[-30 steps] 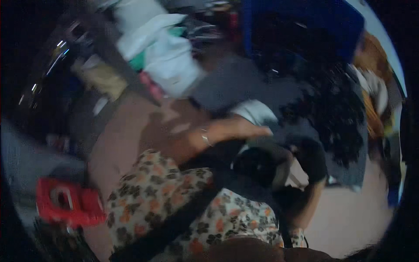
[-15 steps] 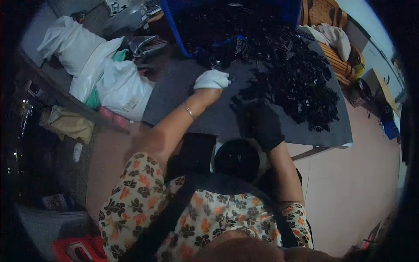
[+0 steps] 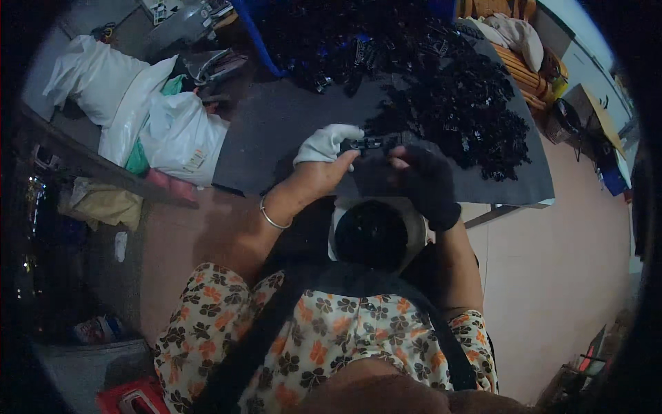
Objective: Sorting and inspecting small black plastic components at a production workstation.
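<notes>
Big dark grey flat surface [image 3: 276, 131] on a pinkish floor [image 3: 552, 276], white plastic bags [image 3: 152, 124] bunched off its left edge. Heap of small black plastic clips [image 3: 469, 103] covers the far right corner. Near edge: white-gloved left hand [image 3: 324, 148] and black-gloved right hand [image 3: 424, 179] both pinch one small black clip [image 3: 365, 143], above a round dark bowl [image 3: 376, 234].

- A small black part [image 3: 367, 143] is pinched between the left hand [image 3: 324, 157], partly covered in white cloth, and the right hand [image 3: 422, 181], gloved in black.
- Both hands are held above the near edge of the grey counter [image 3: 276, 131].
- A heap of black parts [image 3: 462, 103] is spread on the counter beyond the right hand.
- A round dark bowl [image 3: 376, 234] is seen just below the counter's near edge.
- White bags [image 3: 152, 117] are piled left of the counter.
</notes>
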Available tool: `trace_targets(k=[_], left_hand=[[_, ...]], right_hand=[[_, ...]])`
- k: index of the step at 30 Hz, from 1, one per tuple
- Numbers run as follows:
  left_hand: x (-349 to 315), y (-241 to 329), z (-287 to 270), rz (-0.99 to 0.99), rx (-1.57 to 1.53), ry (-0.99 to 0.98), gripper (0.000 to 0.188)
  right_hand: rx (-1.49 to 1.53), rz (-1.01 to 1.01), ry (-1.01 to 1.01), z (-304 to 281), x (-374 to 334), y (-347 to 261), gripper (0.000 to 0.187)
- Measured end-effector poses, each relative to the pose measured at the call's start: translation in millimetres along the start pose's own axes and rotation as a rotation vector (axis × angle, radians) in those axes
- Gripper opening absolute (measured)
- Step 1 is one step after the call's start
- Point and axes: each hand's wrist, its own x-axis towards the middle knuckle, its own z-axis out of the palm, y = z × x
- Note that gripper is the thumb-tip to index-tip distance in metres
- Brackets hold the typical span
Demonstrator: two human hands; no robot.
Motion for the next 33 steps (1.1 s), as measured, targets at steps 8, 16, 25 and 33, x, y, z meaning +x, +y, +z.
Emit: trace_targets(k=[8, 16, 25, 33], left_hand=[[-12.5, 31.2, 3.6, -0.393, -0.269, -0.176, 0.028], [-16.9, 36.9, 3.2, -0.528, -0.304, -0.163, 0.028], [-14.0, 43.0, -0.4, -0.525, -0.300, -0.162, 0.027], [-18.1, 35.1, -7.3, -0.707, -0.471, -0.171, 0.023]], right_hand=[[0.165, 0.156, 0.101, 25.6, -0.3, 9.1, 0.016], [0.066, 0.135, 0.160, 31.2, -3.0, 11.0, 0.016], [-0.132, -0.092, 0.112, 32.5, -5.0, 13.9, 0.014], [-0.714, -0.597, -0.018, 23.2, -0.6, 14.5, 0.014]])
